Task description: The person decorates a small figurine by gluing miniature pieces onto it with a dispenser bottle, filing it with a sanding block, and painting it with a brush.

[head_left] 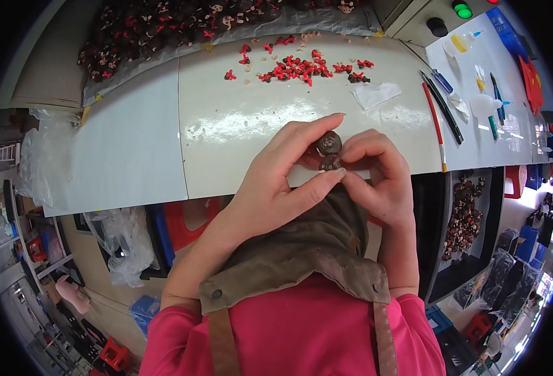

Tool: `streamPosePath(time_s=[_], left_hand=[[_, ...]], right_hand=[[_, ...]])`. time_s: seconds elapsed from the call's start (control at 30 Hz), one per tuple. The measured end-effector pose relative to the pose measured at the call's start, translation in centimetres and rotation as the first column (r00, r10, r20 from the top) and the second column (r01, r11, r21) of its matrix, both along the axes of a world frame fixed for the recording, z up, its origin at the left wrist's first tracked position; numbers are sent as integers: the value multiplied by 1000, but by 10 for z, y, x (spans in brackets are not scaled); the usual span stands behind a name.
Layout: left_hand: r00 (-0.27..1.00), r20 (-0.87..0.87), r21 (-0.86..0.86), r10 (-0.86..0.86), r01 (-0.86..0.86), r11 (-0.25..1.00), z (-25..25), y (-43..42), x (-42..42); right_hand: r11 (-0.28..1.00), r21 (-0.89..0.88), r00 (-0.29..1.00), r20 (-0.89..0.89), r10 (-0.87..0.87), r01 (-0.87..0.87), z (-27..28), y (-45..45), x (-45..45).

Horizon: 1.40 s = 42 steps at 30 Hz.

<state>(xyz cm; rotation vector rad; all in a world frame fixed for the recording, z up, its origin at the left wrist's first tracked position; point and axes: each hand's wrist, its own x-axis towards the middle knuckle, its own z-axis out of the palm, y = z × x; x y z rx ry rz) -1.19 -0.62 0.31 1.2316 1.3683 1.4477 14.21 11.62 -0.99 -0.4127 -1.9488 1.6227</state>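
Note:
A small dark brown figurine [330, 144] with a rounded top is held just above the table's near edge. My left hand [286, 172] curls around it, with the thumb under its base and the fingers behind it. From the other side my right hand [380, 172] has its thumb and bent fingers drawn together at the figurine's right side, touching it low down. Whether a further small piece is between the right fingertips is hidden. Farther back on the table lies a loose group of small red and dark pieces [301, 70].
Behind is a grey sheet [145, 70] heaped with many dark figurines [163, 31]. A white tissue [376, 94], a red brush [433, 119], black pens [442, 106] and squeeze bottles [461, 42] lie to the right. A drawer [436, 276] of figure parts stands below right.

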Motion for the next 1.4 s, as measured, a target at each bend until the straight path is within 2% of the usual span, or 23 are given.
streamPosePath(time_s=[0.07, 0.13, 0.33, 0.43, 0.6, 0.63, 0.67, 0.77, 0.83, 0.87, 0.9, 0.97, 1.07, 1.2, 1.23, 1.3, 1.4], left_hand=[[997, -76, -2, -20, 20, 1000, 2, -1, -2], [999, -52, 6, -7, 8, 1000, 1, -1, 0], [999, -36, -14, 16, -17, 1000, -2, -1, 0], [1000, -20, -52, 18, -19, 998, 0, -2, 0], [989, -120, 43, 86, -81, 996, -4, 3, 3], [989, -125, 44, 80, -75, 996, -7, 2, 1], [989, -130, 47, 72, -67, 997, -9, 3, 2], [997, -8, -37, 74, -74, 997, -6, 0, 5], [999, 1, -46, 37, -36, 998, 0, 2, 7], [1000, 3, -57, 27, -27, 998, 3, 2, 7], [1000, -15, -52, 6, -7, 999, 6, 2, 8], [998, -50, -39, -31, 29, 999, 11, 7, 11], [999, -30, -16, -35, 35, 999, 1, 13, 17], [995, -90, -21, -48, 47, 999, -2, 14, 15], [992, -72, -90, -100, 93, 992, 2, 11, 12], [994, -59, -96, -97, 91, 991, 3, 10, 10], [994, -85, -39, -65, 62, 997, -1, 11, 12]], right_hand=[[1000, 8, 999, -43, -19, 19, -4, -2, -1], [998, 15, 994, -91, -58, 59, -6, -5, -3], [935, 354, 1000, -17, -22, 26, 3, -3, -6], [902, 430, 998, -57, -9, 33, 3, -3, -9], [954, 297, 999, 1, 44, -42, 9, 1, -5], [980, 191, 998, 21, 60, -63, 12, 1, -2], [986, 159, 998, 10, 56, -57, 13, 1, 0], [997, 49, 998, 24, 57, -58, 25, 6, 10], [980, 167, 984, 121, -133, 112, 31, 20, 30], [915, 346, 963, 96, -253, 206, 32, 34, 38], [901, 300, 916, 154, -369, 313, 42, 41, 46], [767, 514, 827, 178, -533, 383, 45, 70, 61], [583, 734, 766, 136, -628, 348, 39, 109, 75], [437, 888, 745, 192, -638, 145, 26, 127, 70], [526, 836, 711, 273, -648, 159, 21, 129, 70], [617, 760, 699, 329, -635, 203, 21, 132, 67], [692, 681, 690, 383, -614, 238, 21, 134, 67]])
